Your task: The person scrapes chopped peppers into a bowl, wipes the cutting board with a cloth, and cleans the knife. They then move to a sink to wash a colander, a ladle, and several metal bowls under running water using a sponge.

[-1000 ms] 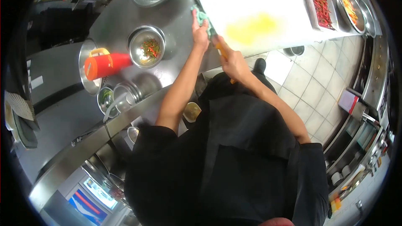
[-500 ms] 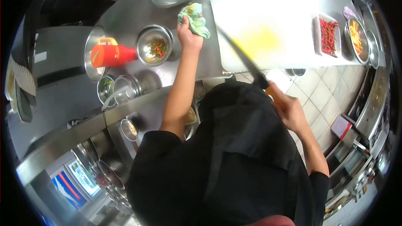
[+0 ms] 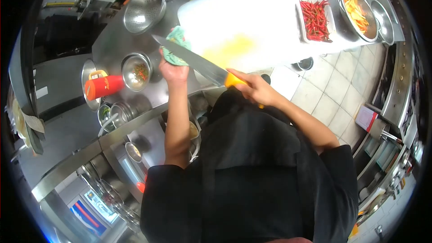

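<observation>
My right hand [image 3: 256, 89] is closed round the yellow handle of a large kitchen knife [image 3: 198, 63]. Its blade points up and to the left, and near the tip it overlaps a green cloth [image 3: 177, 47]. That cloth is gripped in my left hand [image 3: 173, 69], whose fingers are partly hidden by cloth and blade. Just beyond both hands lies a white cutting board [image 3: 270, 13] with a yellow stain in its front part. A white tray of red chillies [image 3: 316, 20] stands on the board's right side.
To the left are a metal bowl with chopped chillies [image 3: 130, 80], a red jug [image 3: 105, 86] and a colander [image 3: 145, 9]. Bowls stacked at the far right include one with orange and yellow strips [image 3: 357, 13]. The steel counter's front edge [image 3: 153, 108] runs before me.
The knife has swung left and up, bringing its blade over the cloth. My right hand has moved up and leftward. My view has shifted, so the counter things appear further left.
</observation>
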Action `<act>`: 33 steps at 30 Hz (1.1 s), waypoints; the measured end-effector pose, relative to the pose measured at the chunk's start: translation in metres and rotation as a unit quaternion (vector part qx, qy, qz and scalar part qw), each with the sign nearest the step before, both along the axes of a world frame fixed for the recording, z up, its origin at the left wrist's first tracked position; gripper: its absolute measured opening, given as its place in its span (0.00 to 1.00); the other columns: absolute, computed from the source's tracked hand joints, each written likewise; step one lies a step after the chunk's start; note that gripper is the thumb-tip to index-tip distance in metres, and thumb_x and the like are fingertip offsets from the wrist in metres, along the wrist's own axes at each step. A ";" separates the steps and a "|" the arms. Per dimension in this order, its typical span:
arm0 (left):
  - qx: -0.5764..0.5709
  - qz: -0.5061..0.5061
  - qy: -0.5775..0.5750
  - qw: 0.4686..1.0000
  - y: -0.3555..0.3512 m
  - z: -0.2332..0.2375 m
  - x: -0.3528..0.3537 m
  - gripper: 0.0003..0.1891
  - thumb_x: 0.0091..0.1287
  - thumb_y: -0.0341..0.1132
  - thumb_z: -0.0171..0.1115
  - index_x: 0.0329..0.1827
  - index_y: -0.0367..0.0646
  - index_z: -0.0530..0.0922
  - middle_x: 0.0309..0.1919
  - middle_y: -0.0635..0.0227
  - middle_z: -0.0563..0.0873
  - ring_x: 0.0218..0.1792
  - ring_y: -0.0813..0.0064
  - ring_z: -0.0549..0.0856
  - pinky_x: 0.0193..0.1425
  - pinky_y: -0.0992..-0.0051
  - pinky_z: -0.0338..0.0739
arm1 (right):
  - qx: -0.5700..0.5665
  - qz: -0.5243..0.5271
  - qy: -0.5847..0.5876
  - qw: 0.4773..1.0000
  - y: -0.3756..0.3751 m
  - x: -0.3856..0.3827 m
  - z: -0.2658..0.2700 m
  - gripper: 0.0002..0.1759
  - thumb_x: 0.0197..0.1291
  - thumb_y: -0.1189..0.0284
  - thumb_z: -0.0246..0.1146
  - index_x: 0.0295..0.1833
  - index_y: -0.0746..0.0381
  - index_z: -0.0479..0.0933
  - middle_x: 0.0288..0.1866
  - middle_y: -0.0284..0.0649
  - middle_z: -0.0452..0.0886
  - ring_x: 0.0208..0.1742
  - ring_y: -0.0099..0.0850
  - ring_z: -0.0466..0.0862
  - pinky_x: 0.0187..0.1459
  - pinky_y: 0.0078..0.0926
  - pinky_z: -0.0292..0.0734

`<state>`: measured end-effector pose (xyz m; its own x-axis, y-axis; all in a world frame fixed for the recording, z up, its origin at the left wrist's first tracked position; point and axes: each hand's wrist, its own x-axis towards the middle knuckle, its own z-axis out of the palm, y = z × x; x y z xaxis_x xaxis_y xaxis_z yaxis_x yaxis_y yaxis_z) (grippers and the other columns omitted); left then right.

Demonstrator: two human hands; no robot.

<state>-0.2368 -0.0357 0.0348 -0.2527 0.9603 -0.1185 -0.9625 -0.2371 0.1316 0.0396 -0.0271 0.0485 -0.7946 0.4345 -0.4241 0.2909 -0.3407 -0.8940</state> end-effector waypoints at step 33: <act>-0.206 0.084 0.465 0.857 0.061 -0.114 -0.064 0.18 0.71 0.29 0.45 0.63 0.49 0.66 0.49 0.69 0.74 0.47 0.78 0.73 0.55 0.77 0.69 | 0.289 -0.165 -0.092 0.938 -0.021 -0.176 -0.062 0.31 0.54 0.77 0.57 0.66 0.68 0.59 0.33 0.62 0.78 0.35 0.56 0.80 0.38 0.42 0.75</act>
<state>-0.3013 0.0254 -0.0791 -0.5522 0.8262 -0.1113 -0.3539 -0.1114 0.9286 -0.1364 -0.0482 -0.0135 -0.5124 0.8441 -0.1580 0.4218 0.0871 -0.9025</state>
